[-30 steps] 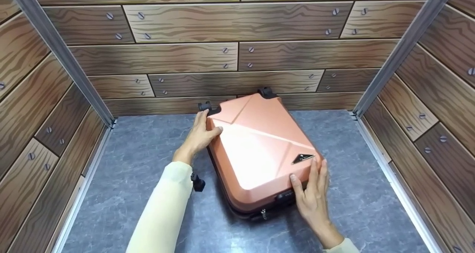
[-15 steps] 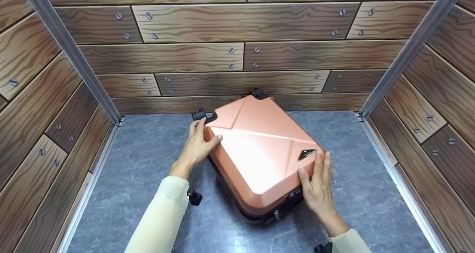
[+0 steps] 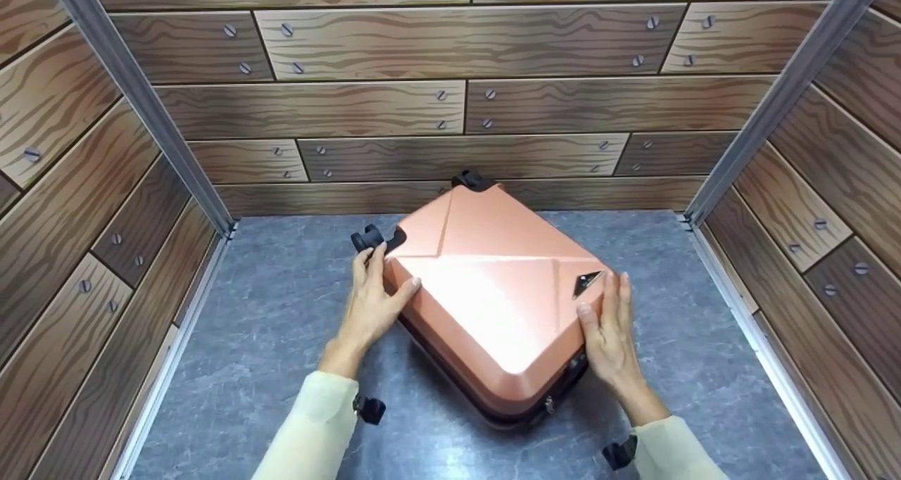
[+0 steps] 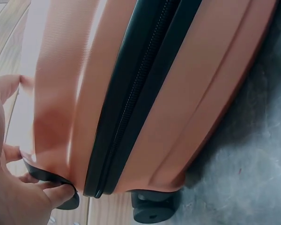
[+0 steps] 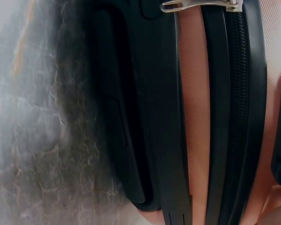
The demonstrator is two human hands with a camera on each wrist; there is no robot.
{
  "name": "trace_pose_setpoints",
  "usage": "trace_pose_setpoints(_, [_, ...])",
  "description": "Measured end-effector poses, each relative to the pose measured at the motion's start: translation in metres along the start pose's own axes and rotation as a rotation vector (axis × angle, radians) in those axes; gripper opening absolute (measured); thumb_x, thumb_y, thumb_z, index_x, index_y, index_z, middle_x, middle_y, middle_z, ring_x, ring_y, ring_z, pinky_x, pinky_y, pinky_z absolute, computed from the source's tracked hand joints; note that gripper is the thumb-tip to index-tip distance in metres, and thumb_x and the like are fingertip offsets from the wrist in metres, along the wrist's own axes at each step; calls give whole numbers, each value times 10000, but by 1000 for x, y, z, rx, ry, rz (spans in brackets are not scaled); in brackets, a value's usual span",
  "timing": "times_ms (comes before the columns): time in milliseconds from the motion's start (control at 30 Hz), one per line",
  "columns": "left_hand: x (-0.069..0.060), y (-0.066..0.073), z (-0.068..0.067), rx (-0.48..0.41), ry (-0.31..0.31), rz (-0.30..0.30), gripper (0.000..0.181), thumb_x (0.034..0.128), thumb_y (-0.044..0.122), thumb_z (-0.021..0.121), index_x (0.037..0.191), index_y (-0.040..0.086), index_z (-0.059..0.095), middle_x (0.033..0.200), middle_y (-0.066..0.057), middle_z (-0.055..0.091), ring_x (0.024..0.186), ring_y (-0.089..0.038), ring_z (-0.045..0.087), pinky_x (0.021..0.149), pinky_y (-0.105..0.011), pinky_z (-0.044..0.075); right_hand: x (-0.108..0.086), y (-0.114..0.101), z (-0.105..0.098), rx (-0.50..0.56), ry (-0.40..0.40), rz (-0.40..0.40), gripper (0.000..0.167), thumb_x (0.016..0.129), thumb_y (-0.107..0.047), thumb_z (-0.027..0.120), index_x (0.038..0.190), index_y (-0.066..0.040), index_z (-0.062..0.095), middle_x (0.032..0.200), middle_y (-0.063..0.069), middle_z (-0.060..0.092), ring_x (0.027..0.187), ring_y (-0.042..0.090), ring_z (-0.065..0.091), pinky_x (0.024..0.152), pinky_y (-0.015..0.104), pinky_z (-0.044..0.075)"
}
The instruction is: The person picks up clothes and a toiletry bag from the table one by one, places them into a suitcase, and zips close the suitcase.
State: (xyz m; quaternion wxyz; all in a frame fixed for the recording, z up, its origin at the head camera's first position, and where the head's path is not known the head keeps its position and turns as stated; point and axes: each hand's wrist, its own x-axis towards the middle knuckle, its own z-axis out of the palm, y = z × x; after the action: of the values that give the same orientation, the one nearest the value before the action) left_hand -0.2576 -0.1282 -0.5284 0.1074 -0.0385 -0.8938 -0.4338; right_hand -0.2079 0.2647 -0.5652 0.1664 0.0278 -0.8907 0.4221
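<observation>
The suitcase [image 3: 486, 283], lying shell-up near the middle of the floor [image 3: 281, 339], has turned counterclockwise over the last second: the near wheel [image 3: 368, 238] has swung left and towards the person, while the end with the dark triangular badge [image 3: 587, 283] has swung right and away. Its long side now runs more steeply across the floor. The left hand [image 3: 364, 314] grips the wheel-end corner, thumb over the top edge and fingers on the black corner guard [image 4: 49, 174]; the right hand [image 3: 611, 339] lies with fairly straight fingers against the badge-end corner, thumb on the upper edge. The right wrist view catches only a sliver of that hand, so how firmly it presses cannot be told. With hands at opposite corners, the work looks like pivoting the suitcase in place rather than lifting it.
</observation>
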Motion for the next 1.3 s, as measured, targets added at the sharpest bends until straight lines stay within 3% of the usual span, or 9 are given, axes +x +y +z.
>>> trace_pose_setpoints(233, [-24,-1,3,-59,80,29,651,1042,365,591,1625,144,403,1649,-188,301,1494,-409,408,1190,-572,388,19,9,-9,21,-81,28,736,1122,-401,393,1714,-200,6,1769,106,-171,1617,453,-99,1222,772,13])
trace_pose_setpoints(433, [-41,-4,8,-149,157,46,532,1023,146,540,1549,119,463,1603,-155,384,1460,-325,444,1191,-506,392,31,16,-15,39,-93,21,722,1115,-410,413,1716,-262,41,1779,72,-136,1618,471,-44,1221,776,33])
trace_pose_setpoints(567, [-43,-10,11,-300,211,50,537,992,27,528,1523,46,458,1538,-187,454,1420,-332,495,1201,-470,412,27,12,-12,18,-58,51,701,1118,-406,418,1716,-250,87,1782,94,-85,1619,473,2,1229,764,68])
trace_pose_setpoints(700, [-41,-19,14,-421,234,8,488,999,-13,522,1481,-22,449,1478,-240,483,1423,-374,502,1212,-464,412,12,-2,-6,-2,2,118,675,1130,-418,406,1714,-230,124,1782,105,-46,1623,457,25,1250,727,84])
trace_pose_setpoints(800, [-40,-27,15,-390,211,-59,445,1047,84,544,1470,-13,448,1474,-235,490,1427,-367,494,1222,-473,389,-6,-12,1,-3,37,147,668,1132,-403,414,1711,-205,145,1782,110,-28,1627,437,30,1267,692,88])
trace_pose_setpoints(933, [-37,-38,14,-277,137,-118,488,1106,290,518,1498,4,464,1503,-230,503,1449,-383,466,1223,-527,354,-33,-23,11,9,74,125,665,1129,-352,446,1704,-156,176,1779,144,10,1624,443,58,1283,660,87])
trace_pose_setpoints(1033, [-31,-47,12,-229,77,-100,585,1118,393,483,1537,-15,467,1539,-242,500,1469,-417,445,1225,-569,336,-51,-28,20,12,103,80,676,1117,-305,486,1695,-106,198,1771,190,49,1622,457,50,1294,638,55])
trace_pose_setpoints(1133, [-23,-54,11,-234,15,-54,642,1115,448,476,1587,15,435,1605,-224,455,1508,-419,406,1243,-581,310,-69,-35,27,11,97,39,730,1095,-314,530,1696,-95,179,1765,216,43,1626,448,-4,1289,646,15])
trace_pose_setpoints(1300, [-18,-63,11,-250,-91,-21,797,1070,553,523,1668,78,293,1720,-203,276,1585,-415,266,1278,-589,236,-90,-43,32,7,21,0,942,1030,-492,619,1710,-125,81,1756,251,-37,1612,475,-94,1203,796,41])
